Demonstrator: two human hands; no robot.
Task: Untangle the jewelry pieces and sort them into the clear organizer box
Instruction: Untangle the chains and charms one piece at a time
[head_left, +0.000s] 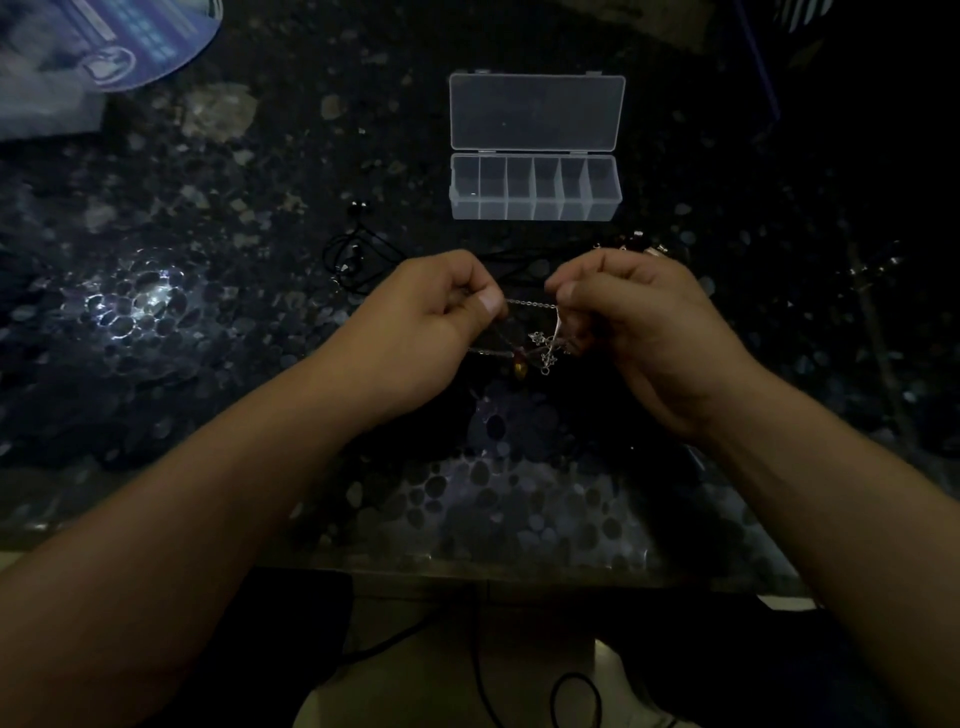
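A thin silver chain (530, 303) is stretched between my two hands above the dark speckled table. My left hand (441, 322) pinches its left end between thumb and fingers. My right hand (634, 322) pinches the right end, and a tangle of silver links (545, 348) with a small red and amber pendant (519, 364) hangs below. The clear organizer box (535, 208) stands open behind my hands, its lid folded back, several compartments in a row, all looking bare. A black cord necklace (353, 254) lies on the table to the left of my hands.
More small jewelry pieces (644, 244) lie just behind my right hand. A blue round printed object (130, 47) sits at the far left corner. The table's front edge (467, 566) runs below my forearms, with black cables on the floor beneath.
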